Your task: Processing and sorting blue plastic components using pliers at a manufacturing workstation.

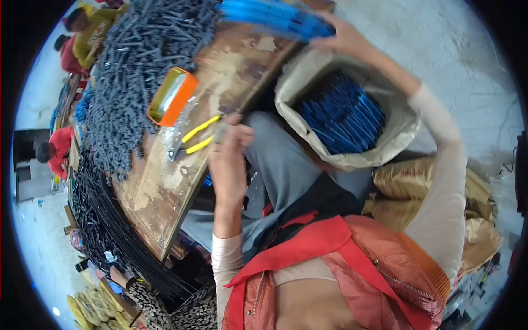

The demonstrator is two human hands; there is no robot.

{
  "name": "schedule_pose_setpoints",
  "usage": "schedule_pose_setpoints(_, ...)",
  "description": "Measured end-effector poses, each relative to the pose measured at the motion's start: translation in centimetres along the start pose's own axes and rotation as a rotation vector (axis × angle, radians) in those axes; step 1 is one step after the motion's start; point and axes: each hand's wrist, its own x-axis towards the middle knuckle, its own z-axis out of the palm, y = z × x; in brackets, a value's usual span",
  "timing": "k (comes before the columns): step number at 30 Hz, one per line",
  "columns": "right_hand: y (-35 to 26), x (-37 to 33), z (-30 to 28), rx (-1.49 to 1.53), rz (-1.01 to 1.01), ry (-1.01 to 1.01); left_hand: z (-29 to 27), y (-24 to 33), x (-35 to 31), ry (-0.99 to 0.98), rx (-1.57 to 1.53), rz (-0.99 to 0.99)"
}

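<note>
At the table's far right corner, my right hand [344, 39] is closed round the end of a bundle of long blue rods [272, 17], slightly blurred. My left hand [231, 146] is above the table's near edge, fingers curled together. A greyish bit shows by its fingertips, but what it is I cannot make out. Close to that hand lie yellow-handled pliers [199, 133] on the worn wooden table [234, 60]. Below my right forearm, an open pale sack [286, 104] holds many blue rods [341, 118].
A large heap of dark grey plastic pieces [132, 82] covers the table's left side, beside an orange open box [179, 99]. Long black strands [118, 231] lie at the near left. Brown sacks [404, 181] rest at my right. Other people [58, 151] sit farther left.
</note>
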Motion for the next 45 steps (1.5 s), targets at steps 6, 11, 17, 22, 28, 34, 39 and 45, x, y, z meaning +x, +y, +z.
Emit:
schedule_pose_setpoints(6, 6.3, 3.5, -3.3, -0.08, 0.193, -0.058, 5.2, -2.6, -2.0, -0.239, 0.222, -0.067)
schedule_pose_setpoints(11, 3.5, 0.0, 1.3, -0.404, -0.408, 0.09, 7.8, -4.9, -2.5, -0.492, 0.745, 0.489)
schedule_pose_setpoints(17, 8.7, -12.3, 7.4, -0.643, 0.394, -0.918, 8.7, -8.3, -4.0, -0.8, 1.098, 0.608)
schedule_pose_setpoints(22, 19.0, -19.9, 11.9, -0.663, 0.582, -0.682, 7.7, -7.8, -5.3, -0.709, 1.043, 0.621)
schedule_pose_setpoints(28, 15.5, -18.9, 11.7, -0.536, 0.596, -0.567, 7.4, -8.1, -5.9, -0.678, 1.137, 0.628)
schedule_pose_setpoints(34, 19.9, -20.6, 10.6, -0.234, 0.566, -0.519, 7.4, -8.3, -5.9, -0.685, 1.142, 0.652)
schedule_pose_setpoints(39, 15.6, -18.2, 11.9, -0.07, 0.921, -0.258, 6.9, -8.4, -6.3, -0.651, 1.141, 0.627)
schedule_pose_setpoints(45, 22.6, -19.6, 11.4, -0.151, 0.692, -0.439, 8.0, -8.3, -6.2, -0.668, 1.138, 0.634)
